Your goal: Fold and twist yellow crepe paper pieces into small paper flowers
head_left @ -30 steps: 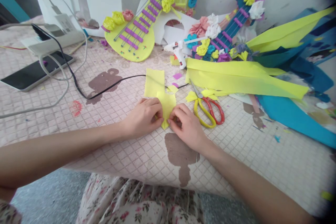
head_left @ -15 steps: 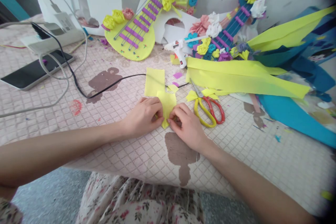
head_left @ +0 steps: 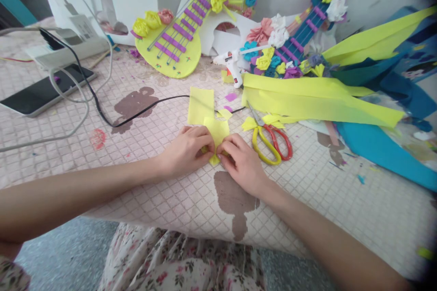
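Observation:
Between my two hands lies a piece of yellow crepe paper [head_left: 217,131], its near end gathered at the fingertips. My left hand [head_left: 190,151] pinches its left side, fingers curled in. On the other side my right hand [head_left: 241,160] pinches the right edge close to the left fingertips. Just beyond, a flat yellow paper rectangle [head_left: 201,106] rests across a black cord [head_left: 146,111]. Scissors [head_left: 271,141] with one yellow and one red handle lie to the right of my right hand. Part of the pinched paper is hidden by my fingers.
A white glue gun [head_left: 232,64] stands behind, near paper-flower guitars [head_left: 177,41]. Long yellow crepe strips [head_left: 317,97] and blue paper [head_left: 385,150] spread over the right side. At left are a phone [head_left: 44,91] and a power strip [head_left: 71,50] with looping cables.
My fingertips have drawn slightly closer together at the near end of the yellow paper. Everything else stays in place.

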`<state>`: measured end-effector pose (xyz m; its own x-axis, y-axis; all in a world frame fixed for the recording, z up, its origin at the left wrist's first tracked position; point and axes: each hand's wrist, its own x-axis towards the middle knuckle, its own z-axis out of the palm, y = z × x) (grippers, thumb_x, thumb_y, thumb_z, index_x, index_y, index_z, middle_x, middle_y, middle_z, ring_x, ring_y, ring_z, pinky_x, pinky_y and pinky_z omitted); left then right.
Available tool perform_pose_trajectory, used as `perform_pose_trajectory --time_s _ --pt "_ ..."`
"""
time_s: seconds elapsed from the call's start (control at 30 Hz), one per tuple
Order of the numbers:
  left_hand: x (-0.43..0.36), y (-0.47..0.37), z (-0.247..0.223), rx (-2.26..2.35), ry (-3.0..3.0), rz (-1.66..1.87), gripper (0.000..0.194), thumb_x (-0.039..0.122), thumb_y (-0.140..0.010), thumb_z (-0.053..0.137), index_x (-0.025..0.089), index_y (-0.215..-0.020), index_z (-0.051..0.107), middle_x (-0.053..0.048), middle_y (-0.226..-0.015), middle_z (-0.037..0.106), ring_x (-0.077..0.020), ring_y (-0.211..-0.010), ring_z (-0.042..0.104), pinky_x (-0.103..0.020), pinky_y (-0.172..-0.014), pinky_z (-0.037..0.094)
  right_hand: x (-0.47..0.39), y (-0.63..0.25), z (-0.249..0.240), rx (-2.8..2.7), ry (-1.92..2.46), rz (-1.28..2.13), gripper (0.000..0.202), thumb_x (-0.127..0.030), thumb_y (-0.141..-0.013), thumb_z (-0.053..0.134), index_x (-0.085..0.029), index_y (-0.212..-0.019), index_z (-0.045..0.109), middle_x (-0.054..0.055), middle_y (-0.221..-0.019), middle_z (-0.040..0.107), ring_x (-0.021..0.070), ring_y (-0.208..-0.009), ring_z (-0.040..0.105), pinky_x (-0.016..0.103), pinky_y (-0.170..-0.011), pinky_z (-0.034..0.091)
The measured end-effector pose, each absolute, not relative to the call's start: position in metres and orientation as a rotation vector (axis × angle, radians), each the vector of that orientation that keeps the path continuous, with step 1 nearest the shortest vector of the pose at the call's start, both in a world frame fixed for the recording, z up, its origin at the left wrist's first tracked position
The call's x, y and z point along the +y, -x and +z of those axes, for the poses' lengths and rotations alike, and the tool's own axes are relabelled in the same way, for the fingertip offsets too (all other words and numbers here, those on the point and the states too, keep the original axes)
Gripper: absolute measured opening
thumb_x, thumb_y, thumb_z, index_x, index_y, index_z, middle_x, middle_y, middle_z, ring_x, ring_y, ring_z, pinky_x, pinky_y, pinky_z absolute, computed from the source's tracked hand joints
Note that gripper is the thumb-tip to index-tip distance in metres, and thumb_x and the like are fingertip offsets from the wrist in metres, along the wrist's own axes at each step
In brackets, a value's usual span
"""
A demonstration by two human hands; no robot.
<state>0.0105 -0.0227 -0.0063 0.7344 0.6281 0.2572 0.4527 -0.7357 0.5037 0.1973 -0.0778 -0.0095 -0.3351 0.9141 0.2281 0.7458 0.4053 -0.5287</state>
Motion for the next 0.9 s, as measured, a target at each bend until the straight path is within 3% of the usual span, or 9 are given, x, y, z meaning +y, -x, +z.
perform_pose_trajectory --time_s 0.33,0.67,0.9 --pt "-0.0205 -0.0067 -0.0054 0.784 -2.555 0.517 0.007 0.023 -0.082 0.058 0.017 -0.085 0.059 -0.004 -0.091 0.058 -0.0174 -0.088 0.056 -0.034 -0.083 0.037 -0.0780 -0.1973 -0.0092 -2.209 1.413 0.428 0.006 -0.018 -0.085 0.052 -0.022 -0.089 0.054 0.006 -0.097 0.054 0.0196 -0.089 0.056 0.033 -0.072 0.048" --pt "-0.0178 -0.0012 -0.0019 0.734 -2.556 0.461 0.036 0.042 -0.069 0.074 0.017 -0.091 0.059 -0.004 -0.095 0.058 -0.0213 -0.092 0.056 -0.036 -0.084 0.037 -0.0805 -0.1970 -0.0030 -2.247 1.430 0.475 0.021 -0.025 -0.076 0.062 -0.021 -0.094 0.052 0.007 -0.101 0.052 0.0228 -0.095 0.053 0.038 -0.078 0.049" --pt "-0.0169 -0.0009 -0.0020 0.735 -2.539 0.437 0.039 0.046 -0.069 0.074 0.018 -0.092 0.060 -0.005 -0.096 0.059 -0.0219 -0.095 0.056 -0.037 -0.086 0.037 -0.0813 -0.1961 -0.0031 -2.272 1.431 0.460 0.021 -0.026 -0.076 0.060 -0.021 -0.095 0.052 0.008 -0.100 0.052 0.0235 -0.096 0.053 0.039 -0.080 0.049"
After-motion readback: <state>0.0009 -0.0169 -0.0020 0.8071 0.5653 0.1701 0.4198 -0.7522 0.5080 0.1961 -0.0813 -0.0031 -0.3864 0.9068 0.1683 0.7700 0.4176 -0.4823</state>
